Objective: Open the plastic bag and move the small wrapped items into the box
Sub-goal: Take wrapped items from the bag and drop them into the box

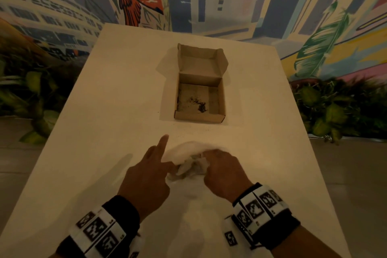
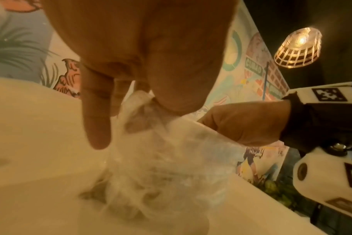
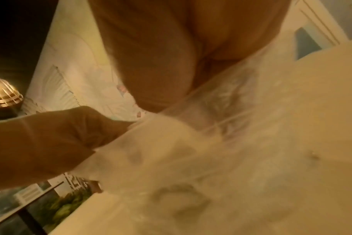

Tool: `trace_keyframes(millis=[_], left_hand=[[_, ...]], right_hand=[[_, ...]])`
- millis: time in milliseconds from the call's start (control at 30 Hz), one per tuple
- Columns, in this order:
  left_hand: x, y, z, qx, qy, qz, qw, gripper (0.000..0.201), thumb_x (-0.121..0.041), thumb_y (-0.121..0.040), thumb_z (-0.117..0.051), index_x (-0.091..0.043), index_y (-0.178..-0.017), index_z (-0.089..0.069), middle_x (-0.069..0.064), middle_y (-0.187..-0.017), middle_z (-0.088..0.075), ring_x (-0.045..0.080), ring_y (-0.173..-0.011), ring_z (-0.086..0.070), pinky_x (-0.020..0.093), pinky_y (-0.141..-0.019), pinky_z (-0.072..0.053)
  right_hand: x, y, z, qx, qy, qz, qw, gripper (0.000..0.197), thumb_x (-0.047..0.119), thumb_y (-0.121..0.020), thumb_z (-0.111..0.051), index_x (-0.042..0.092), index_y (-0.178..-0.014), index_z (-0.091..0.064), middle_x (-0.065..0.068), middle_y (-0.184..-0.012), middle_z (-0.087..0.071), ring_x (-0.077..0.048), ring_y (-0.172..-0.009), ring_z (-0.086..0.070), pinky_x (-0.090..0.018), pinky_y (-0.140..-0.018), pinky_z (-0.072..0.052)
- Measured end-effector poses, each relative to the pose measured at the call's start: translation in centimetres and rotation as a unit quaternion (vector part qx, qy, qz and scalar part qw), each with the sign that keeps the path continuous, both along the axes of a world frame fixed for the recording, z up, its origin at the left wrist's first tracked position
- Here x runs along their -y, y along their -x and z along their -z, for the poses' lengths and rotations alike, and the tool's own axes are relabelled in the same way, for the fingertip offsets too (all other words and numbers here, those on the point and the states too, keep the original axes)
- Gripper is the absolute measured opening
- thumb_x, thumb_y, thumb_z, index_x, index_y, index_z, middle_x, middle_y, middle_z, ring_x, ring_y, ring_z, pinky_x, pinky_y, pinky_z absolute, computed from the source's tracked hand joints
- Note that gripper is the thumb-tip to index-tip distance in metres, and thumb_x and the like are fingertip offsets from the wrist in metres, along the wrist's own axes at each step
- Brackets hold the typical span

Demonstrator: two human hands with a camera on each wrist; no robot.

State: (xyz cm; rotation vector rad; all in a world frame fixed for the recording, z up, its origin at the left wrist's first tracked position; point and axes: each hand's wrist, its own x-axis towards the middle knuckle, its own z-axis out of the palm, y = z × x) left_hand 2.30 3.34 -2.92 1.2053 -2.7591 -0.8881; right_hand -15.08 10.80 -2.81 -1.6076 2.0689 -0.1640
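A clear plastic bag (image 1: 188,153) lies crumpled on the white table (image 1: 104,111) close to me, with small pale wrapped items (image 1: 189,166) bunched inside. My left hand (image 1: 155,165) pinches the bag's left side, its index finger pointing straight out. My right hand (image 1: 222,165) grips the bag's right edge with curled fingers. In the left wrist view the bag (image 2: 167,167) hangs from the pinching left hand (image 2: 145,98), with the right hand (image 2: 245,125) pulling on its far side. In the blurred right wrist view the bag (image 3: 191,159) stretches between both hands. An open brown cardboard box (image 1: 200,115) stands beyond the bag.
The box's lid (image 1: 201,63) stands up at its back; dark crumbs lie on its floor. Painted walls surround the table, and green plants (image 1: 339,107) sit low on both sides. A lit wicker lamp (image 2: 297,47) hangs overhead.
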Motion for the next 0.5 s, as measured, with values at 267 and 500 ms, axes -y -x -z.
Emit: trace_keyframes(millis=[267,500], left_hand=[[1.3,-1.7,0.2,0.166,-0.048,-0.051,0.984,0.066,-0.026,-0.086,-0.048,-0.041,-0.141,-0.016,0.004,-0.155,0.024,0.022,-0.083,-0.056,0.026,-0.061,-0.038],[1.5,-1.5,1.0,0.067,-0.117,-0.065,0.989,0.066,-0.025,-0.080,-0.060,-0.044,-0.136,-0.031,-0.004,-0.158,-0.010,0.024,-0.138,-0.031,0.040,-0.112,-0.029]], right_hand=[[-0.5,0.4,0.3,-0.042,-0.131,-0.031,0.990,0.064,0.023,-0.084,-0.057,0.019,-0.141,-0.029,-0.007,-0.143,-0.044,-0.028,-0.126,-0.044,-0.034,-0.101,-0.037],[0.6,-0.6,0.2,-0.063,0.053,-0.009,0.997,0.042,0.030,-0.072,-0.040,0.011,-0.100,-0.065,-0.013,-0.096,-0.069,-0.034,-0.085,-0.066,-0.037,-0.068,-0.053]])
